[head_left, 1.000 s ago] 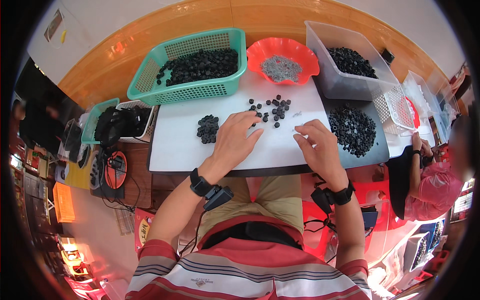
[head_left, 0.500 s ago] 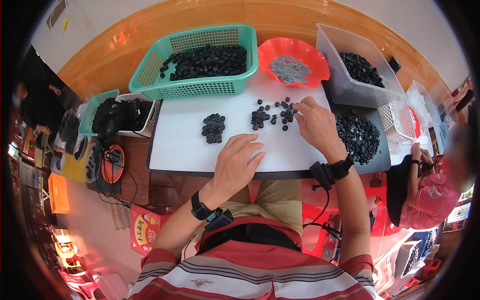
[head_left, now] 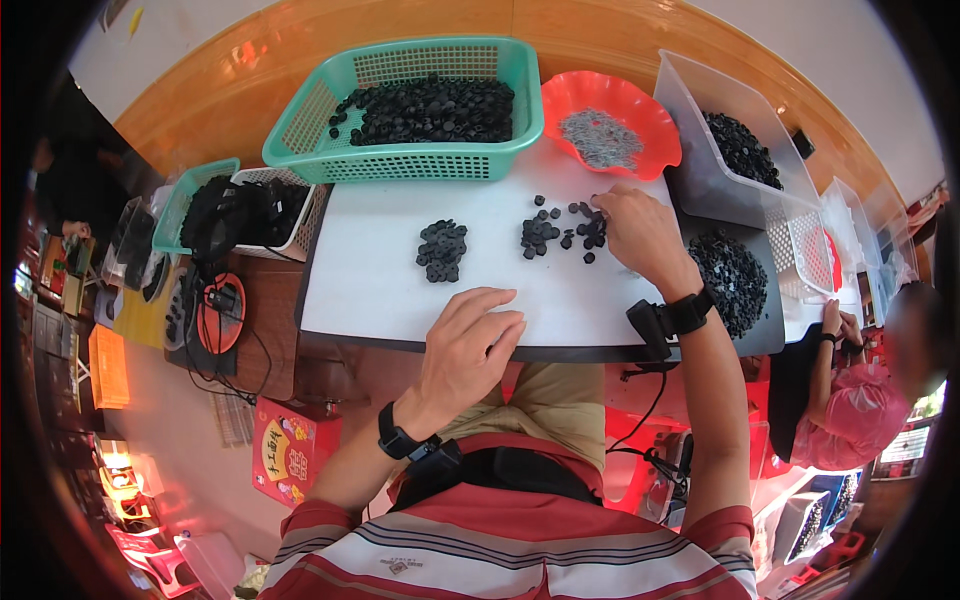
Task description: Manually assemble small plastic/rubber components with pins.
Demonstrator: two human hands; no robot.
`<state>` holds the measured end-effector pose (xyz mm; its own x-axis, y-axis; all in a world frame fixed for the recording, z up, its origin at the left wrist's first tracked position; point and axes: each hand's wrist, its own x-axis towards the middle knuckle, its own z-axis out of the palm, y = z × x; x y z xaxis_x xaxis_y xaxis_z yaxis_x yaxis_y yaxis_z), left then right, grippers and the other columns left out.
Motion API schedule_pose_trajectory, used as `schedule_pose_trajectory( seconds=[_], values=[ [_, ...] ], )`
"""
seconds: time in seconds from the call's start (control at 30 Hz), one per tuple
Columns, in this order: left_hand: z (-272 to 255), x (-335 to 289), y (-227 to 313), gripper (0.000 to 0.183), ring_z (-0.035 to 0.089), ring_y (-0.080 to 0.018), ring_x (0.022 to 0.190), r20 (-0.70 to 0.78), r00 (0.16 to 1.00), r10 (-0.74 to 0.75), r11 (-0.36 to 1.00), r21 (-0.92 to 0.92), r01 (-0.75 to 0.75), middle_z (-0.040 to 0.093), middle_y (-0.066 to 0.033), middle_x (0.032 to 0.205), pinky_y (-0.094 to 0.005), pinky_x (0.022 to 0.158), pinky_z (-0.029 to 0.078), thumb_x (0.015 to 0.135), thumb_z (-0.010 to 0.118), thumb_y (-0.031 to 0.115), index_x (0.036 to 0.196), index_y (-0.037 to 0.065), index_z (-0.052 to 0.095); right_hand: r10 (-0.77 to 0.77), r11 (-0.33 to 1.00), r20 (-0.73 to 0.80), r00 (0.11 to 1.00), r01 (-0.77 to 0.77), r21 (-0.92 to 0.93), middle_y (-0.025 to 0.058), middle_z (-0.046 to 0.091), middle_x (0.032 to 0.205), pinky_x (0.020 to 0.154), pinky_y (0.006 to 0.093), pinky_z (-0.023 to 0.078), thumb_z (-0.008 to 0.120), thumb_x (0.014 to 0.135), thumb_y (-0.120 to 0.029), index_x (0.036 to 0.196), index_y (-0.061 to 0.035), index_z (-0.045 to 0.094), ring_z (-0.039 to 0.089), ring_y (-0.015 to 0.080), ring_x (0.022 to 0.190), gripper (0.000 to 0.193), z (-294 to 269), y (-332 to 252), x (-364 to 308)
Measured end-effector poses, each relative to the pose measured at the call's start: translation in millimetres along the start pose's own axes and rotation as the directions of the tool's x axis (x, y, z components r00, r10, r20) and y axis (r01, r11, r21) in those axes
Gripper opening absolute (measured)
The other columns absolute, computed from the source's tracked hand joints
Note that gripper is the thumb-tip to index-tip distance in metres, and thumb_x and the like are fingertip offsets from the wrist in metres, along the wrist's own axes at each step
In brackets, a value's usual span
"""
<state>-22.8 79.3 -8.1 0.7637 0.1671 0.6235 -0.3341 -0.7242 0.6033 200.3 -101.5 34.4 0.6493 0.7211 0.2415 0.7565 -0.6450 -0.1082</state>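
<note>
My right hand (head_left: 645, 235) reaches over a loose scatter of small black knob-like parts (head_left: 592, 234) on the white board (head_left: 380, 310). Its fingers are bent together at the scatter's right edge, and whatever lies between the fingertips is hidden. Just left of the scatter is a closer cluster of the same parts (head_left: 538, 236). A separate tight pile of black parts (head_left: 441, 250) sits further left. My left hand (head_left: 470, 338) hovers at the board's front edge, fingers extended and thumb apart, holding nothing.
Behind the board stand a green basket (head_left: 400, 165) of black parts, a red scalloped dish (head_left: 660, 130) of thin grey pins and a clear bin (head_left: 690, 190). A heap of black parts (head_left: 730, 285) lies at right. Another person (head_left: 850, 400) sits beyond; cables (head_left: 215, 365) hang at left.
The view has shifted slightly, moving the board and baskets rightward in the picture. My right fingers have drawn more tightly together at the scatter's edge. My left hand stays near the front edge.
</note>
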Motion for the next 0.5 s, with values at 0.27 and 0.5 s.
schedule_pose_trajectory(
  seconds=[0.27,0.5],
  values=[
    [-3,-7,1,0.015,0.070,-0.0317,0.102,-0.025,1.000,0.003,1.000,-0.013,-0.004,0.074,-0.0138,0.110,-0.0384,0.083,0.058,0.079,0.080,-0.002,0.091,0.002,0.073,-0.003,0.969,-0.140,0.990,0.038,0.245,0.0197,0.069,0.110,0.090,0.0482,0.051,0.056,0.087,0.000,0.107,-0.0001,0.073,0.064,0.0397,0.107,0.026,4,9,7],
    [-2,-10,8,0.015,0.070,-0.0316,0.101,0.008,0.999,-0.031,0.998,-0.063,0.031,0.074,-0.0133,0.108,-0.0384,0.083,0.058,0.079,0.080,-0.002,0.092,0.002,0.072,-0.007,0.909,-0.107,0.994,0.051,0.413,0.0236,0.066,0.118,0.100,0.0468,0.048,0.058,0.093,-0.007,0.117,0.0045,0.066,0.060,0.0426,0.114,0.028,28,3,4]
  ],
)
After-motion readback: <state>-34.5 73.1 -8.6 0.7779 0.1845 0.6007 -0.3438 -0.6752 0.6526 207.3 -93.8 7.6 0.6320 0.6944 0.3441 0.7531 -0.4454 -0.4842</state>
